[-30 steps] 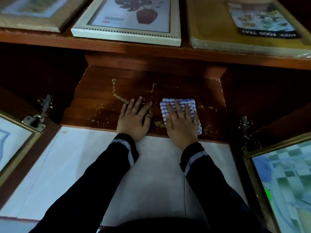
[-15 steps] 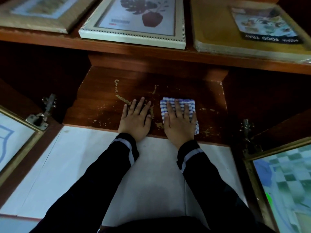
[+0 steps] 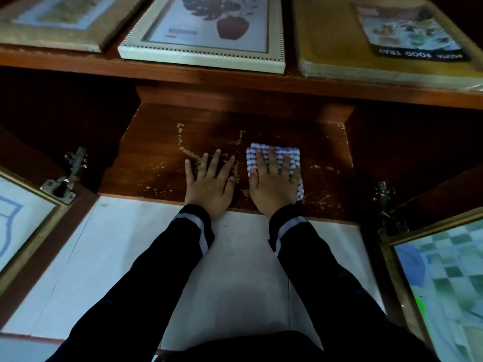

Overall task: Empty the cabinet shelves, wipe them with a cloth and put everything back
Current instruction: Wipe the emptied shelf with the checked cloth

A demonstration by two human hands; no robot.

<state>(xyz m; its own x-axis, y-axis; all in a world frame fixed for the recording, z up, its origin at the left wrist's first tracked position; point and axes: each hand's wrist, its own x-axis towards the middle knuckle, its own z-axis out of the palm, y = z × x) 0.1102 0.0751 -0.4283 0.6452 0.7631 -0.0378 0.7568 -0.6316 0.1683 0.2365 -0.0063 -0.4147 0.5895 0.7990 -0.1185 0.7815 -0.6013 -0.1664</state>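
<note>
Blue-and-white checked cloth, folded into a small pad, lies on the dark wooden shelf, which is flecked with pale crumbs. The right hand presses flat on top of it with its fingers straight and spread, cloth showing past the fingertips. The left hand rests flat on bare wood just beside. Since a second ago, cloth and right hand have edged slightly nearer the left hand

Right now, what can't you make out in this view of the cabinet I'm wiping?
1. Checked cloth: mostly under the right hand, head view; its folds are hidden.
2. Shelf beneath the left hand: covered, any flecks there unseen.
3. Recess left of the shelf: too dark.
4. Top-left frame: cut by the top edge, picture blurred.
</note>
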